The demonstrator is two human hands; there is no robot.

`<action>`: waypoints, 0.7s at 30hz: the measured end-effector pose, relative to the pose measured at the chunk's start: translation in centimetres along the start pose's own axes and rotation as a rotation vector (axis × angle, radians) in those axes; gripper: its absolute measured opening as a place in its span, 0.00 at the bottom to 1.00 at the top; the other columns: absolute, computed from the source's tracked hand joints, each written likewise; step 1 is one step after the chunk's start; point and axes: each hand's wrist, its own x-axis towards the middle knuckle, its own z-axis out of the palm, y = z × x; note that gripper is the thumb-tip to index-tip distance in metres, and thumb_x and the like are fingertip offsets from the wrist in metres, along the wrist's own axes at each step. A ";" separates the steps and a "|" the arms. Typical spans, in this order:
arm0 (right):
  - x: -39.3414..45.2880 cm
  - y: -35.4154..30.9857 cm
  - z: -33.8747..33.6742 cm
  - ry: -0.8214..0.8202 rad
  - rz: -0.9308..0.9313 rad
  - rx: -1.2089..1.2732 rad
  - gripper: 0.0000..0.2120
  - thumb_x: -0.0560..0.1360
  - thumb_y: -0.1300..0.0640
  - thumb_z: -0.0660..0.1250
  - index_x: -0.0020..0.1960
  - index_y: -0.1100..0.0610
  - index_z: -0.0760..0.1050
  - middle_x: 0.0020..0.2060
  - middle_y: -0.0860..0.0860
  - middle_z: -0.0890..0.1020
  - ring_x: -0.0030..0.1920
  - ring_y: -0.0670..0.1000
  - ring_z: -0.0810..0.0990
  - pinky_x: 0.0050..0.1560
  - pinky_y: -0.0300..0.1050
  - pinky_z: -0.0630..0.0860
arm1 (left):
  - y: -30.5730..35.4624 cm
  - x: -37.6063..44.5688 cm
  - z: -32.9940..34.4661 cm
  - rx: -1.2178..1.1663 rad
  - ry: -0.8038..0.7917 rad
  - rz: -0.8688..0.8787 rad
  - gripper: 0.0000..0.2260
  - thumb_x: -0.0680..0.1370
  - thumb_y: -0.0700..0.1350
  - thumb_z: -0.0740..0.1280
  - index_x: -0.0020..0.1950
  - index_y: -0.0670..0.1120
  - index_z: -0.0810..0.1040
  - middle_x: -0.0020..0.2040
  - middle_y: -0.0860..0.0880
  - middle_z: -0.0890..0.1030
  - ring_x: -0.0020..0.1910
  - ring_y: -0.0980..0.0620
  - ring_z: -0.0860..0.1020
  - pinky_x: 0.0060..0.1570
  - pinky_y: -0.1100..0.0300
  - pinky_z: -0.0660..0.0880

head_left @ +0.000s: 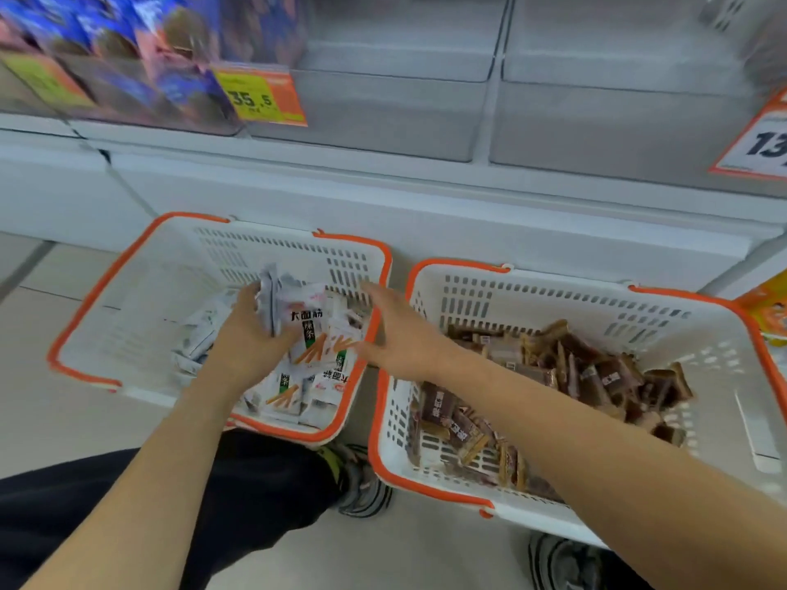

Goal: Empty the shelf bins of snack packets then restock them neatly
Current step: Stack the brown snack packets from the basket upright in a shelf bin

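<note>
Two white baskets with orange rims are seen on the floor below the shelf. The left basket (127, 266), at roughly 9 o'clock from frame centre, holds white snack packets (315, 376) heaped toward its near right corner. The right basket (596, 291), at about 4 o'clock, holds brown snack packets (596, 368).

A bundle of white packets (279, 304) is grasped by the left hand (251, 334), fingers curled round it, inside the left basket. The right hand (396, 330) is held released, fingers straight, over the gap between the two baskets at the left basket's right rim; nothing is held in it.

At 12 o'clock, two clear shelf bins (383, 117) are noted, with no packets visible in them. At 10 o'clock, blue packets (127, 49) are seen, blurred, beside an orange price tag (259, 95).
</note>
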 end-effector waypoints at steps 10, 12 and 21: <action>-7.8 19.7 -9.1 0.090 0.688 -0.552 0.48 0.64 0.24 0.68 0.77 0.38 0.56 0.78 0.54 0.51 0.78 0.65 0.51 0.72 0.71 0.62 | 5.2 -3.6 7.6 -0.028 -0.216 0.343 0.05 0.81 0.47 0.66 0.56 0.55 0.77 0.49 0.60 0.78 0.45 0.62 0.78 0.42 0.70 0.74; -8.8 22.5 -6.8 -0.032 0.793 -0.468 0.53 0.64 0.24 0.69 0.80 0.37 0.48 0.80 0.56 0.39 0.78 0.72 0.46 0.73 0.73 0.58 | 6.9 -4.9 10.0 0.000 -0.329 0.409 0.04 0.82 0.46 0.65 0.56 0.53 0.77 0.48 0.60 0.78 0.44 0.63 0.77 0.41 0.71 0.73; -11.3 19.2 1.2 -0.475 0.431 -0.259 0.46 0.67 0.39 0.75 0.78 0.36 0.54 0.76 0.54 0.63 0.75 0.66 0.57 0.72 0.69 0.64 | 8.4 -4.5 22.3 0.391 -0.600 0.447 0.12 0.81 0.49 0.64 0.64 0.50 0.75 0.59 0.50 0.74 0.57 0.51 0.75 0.58 0.56 0.73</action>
